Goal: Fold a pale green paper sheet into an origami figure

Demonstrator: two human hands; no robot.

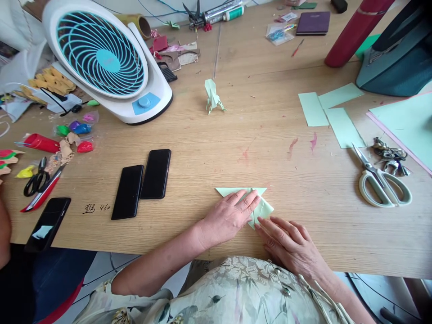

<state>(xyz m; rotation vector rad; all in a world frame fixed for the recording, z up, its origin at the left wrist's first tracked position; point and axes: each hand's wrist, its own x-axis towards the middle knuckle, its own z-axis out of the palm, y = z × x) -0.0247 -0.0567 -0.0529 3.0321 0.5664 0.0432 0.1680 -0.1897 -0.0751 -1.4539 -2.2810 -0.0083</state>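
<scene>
A folded sheet of pale green paper (266, 208) lies on the table near the front edge, with a long straight edge at the top and creased flaps below. My left hand (230, 212) rests flat across it, fingers stretched out, hiding much of its left and middle. At the paper's lower point is my right hand (290, 239), its fingers extended and the fingertips touching the paper or the table beside it; its thumb is partly hidden. Farther back stands a folded green paper figure (212, 95) with thin legs.
White-handled scissors (380, 182), keys (391, 155) and cut green paper pieces (313, 109) lie at the right. Two black phones (155, 174) are left of my hands. A fan (108, 63) stands at the back left, a red bottle (354, 33) at the back right. Another person's arm (4, 229) shows far left.
</scene>
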